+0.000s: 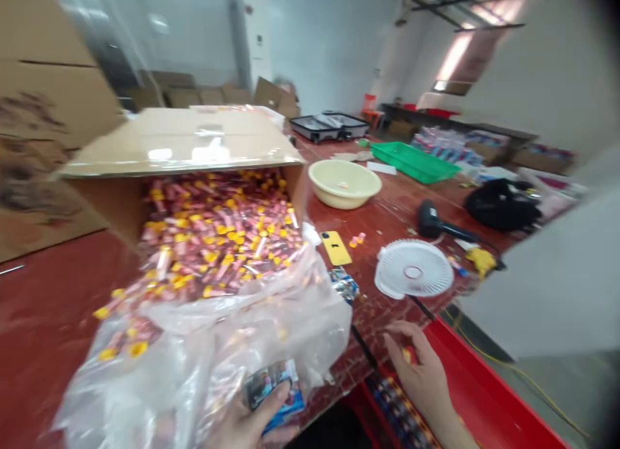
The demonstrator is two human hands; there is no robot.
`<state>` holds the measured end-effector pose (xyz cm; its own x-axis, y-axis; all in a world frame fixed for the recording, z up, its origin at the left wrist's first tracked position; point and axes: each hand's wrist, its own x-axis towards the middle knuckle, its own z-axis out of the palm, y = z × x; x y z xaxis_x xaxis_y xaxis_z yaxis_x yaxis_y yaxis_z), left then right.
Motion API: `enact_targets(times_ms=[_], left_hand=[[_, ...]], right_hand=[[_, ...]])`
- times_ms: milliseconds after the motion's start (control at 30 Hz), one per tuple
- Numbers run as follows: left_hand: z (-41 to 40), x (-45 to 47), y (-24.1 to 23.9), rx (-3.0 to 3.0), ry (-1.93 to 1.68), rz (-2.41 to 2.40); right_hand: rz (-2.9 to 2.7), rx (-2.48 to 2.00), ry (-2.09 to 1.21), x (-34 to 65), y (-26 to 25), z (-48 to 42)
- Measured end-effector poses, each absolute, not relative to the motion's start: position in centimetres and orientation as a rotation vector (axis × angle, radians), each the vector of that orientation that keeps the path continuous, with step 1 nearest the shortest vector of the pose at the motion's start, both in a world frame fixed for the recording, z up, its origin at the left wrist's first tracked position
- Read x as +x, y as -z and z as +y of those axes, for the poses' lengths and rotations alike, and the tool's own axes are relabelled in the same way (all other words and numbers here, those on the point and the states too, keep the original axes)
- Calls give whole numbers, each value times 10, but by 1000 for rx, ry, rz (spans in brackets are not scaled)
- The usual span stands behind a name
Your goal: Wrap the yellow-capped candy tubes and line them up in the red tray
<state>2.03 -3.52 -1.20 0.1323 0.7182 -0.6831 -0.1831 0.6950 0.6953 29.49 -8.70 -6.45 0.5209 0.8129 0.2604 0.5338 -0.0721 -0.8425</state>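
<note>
My left hand (252,418), at the bottom centre, grips a small blue printed packet (275,387) with the thumb across its front. Beside it spreads a clear plastic liner (188,365), hanging out of a cardboard box (194,139) lying on its side. Small pink tubes with yellow caps (223,236) fill the box and spill onto the liner. My right hand (421,365) is curled over a red tray (484,387), with a small yellow-and-red piece (409,355) showing between its fingers. Under that forearm lies a row of dark, shiny, striped items (400,404).
On the red table (387,203) are a cream basin (345,183), a yellow phone (336,248), a white round fan grille (414,268), a green tray (414,163), a black handheld device (431,219) and a black bag (501,203). Stacked cartons (43,145) stand at left.
</note>
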Motion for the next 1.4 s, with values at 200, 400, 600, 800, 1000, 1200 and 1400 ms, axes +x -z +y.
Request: enact_targets(times_ms=[200,400,600,800,1000,1200,1400], left_hand=[[-26,-12,4,474,-889,1302],[-22,-40,15,432,-1016,1375],[-13,-58,10,489,-1093,1347],[-6,-51,6,523,-1040,1300],[-3,-46,-3,596,-992,1265],[-5,-48,-4,677,-965,1255],[-7,-46,-2,670,-931,1226]], right_hand=[[-1764,-1255,-603,151,10,66],[-2082,-1245,-930,47,20,173],[-2043,-1253,-976,59,10,154],[-1661,-827,-1404,108,-22,87],[-1801,-811,-1244,123,-38,69],[-1998,-726,-1166,122,-55,66],[-2077,-680,-1119,124,-62,65]])
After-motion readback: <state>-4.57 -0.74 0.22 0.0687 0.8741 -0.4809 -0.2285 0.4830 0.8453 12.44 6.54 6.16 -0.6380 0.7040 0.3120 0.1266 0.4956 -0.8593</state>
